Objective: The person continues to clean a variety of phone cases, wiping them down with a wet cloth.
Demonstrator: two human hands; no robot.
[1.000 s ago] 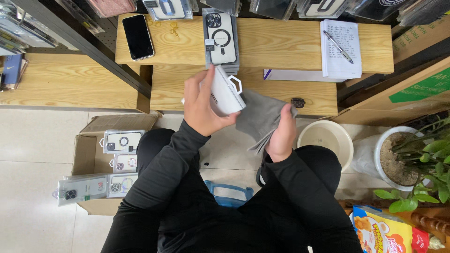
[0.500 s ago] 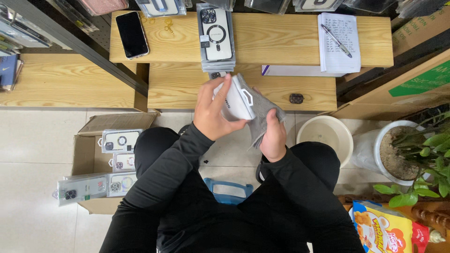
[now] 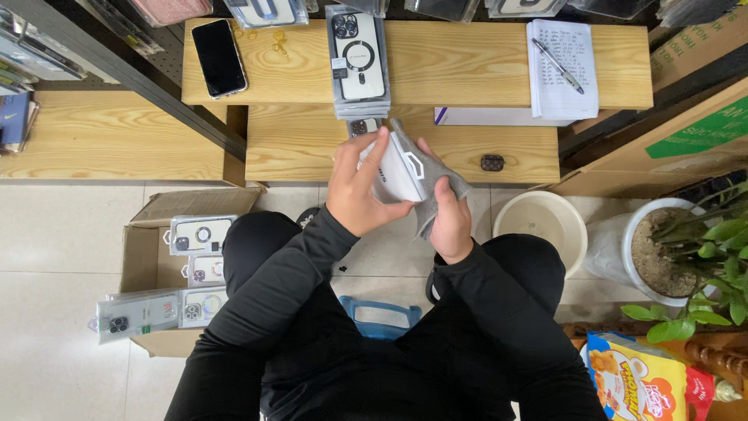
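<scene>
Since the earlier frame the two hands have come closer together and a little higher, and the white phone case now sits upright between them instead of leaning to the left. The left hand wraps around the case from the left side, its fingers closed over the upper edge and its thumb behind. The right hand pinches the grey cloth with the thumb pressed on top, and the cloth lies against the right side of the case and hangs a little under it. Both are held in the air above the person's lap, just in front of the lower wooden shelf. On the upper shelf, directly behind the hands, stands a stack of packaged phone cases; a black smartphone lies to the left and a notepad with a pen to the right. A cardboard box with more packaged cases is on the floor at the left, and a white bucket is at the right. I think the main risk is that the smooth case slips out, because only the fingertips hold it and the cloth gives little grip; it would then fall on the tiled floor. A wide movement could also push the stack behind.
</scene>
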